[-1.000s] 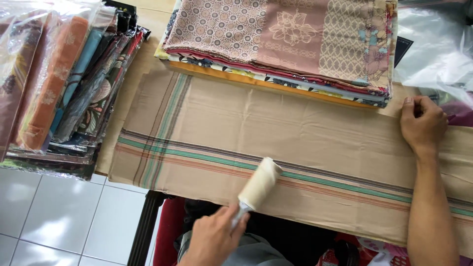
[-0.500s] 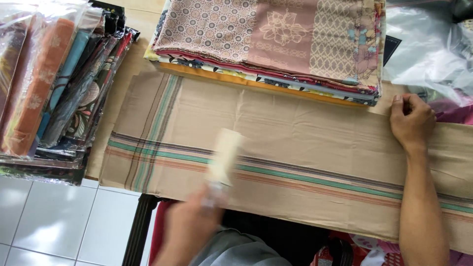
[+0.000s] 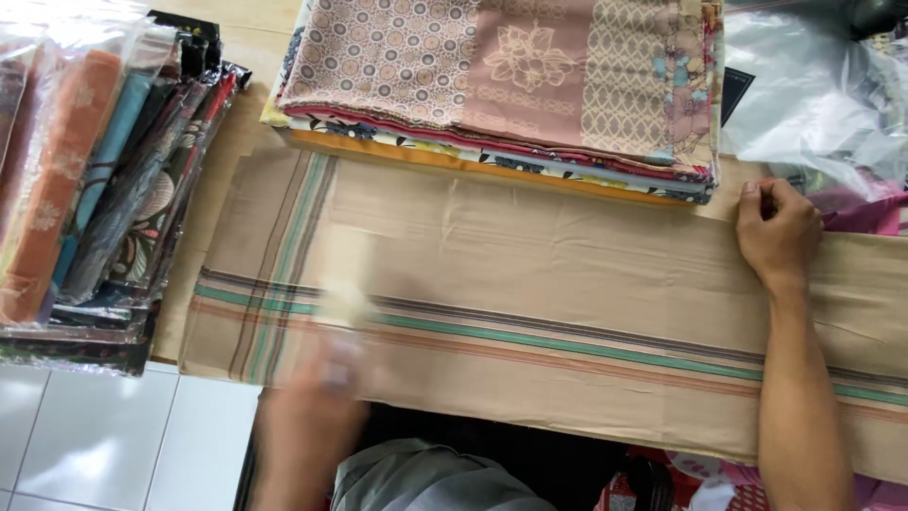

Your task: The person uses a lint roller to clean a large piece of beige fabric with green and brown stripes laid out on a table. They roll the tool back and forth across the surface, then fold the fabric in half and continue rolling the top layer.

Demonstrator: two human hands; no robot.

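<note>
One lint roller [image 3: 342, 308] has slid left across the cloth [image 3: 567, 274].

Tan cloth [image 3: 567, 274] with green and brown stripes lies flat on table. Right hand [image 3: 777, 232] presses down on top edge of cloth, fingers curled. Left hand [image 3: 307, 416] very blurry, low near front edge, holds pale roller [image 3: 342, 308] on cloth by stripes. Stack of folded patterned cloths [image 3: 501, 85] sits just behind tan cloth. Wrapped cloths in clear bags [image 3: 85, 180] stand at left. White floor tiles [image 3: 113, 445] below.
</note>
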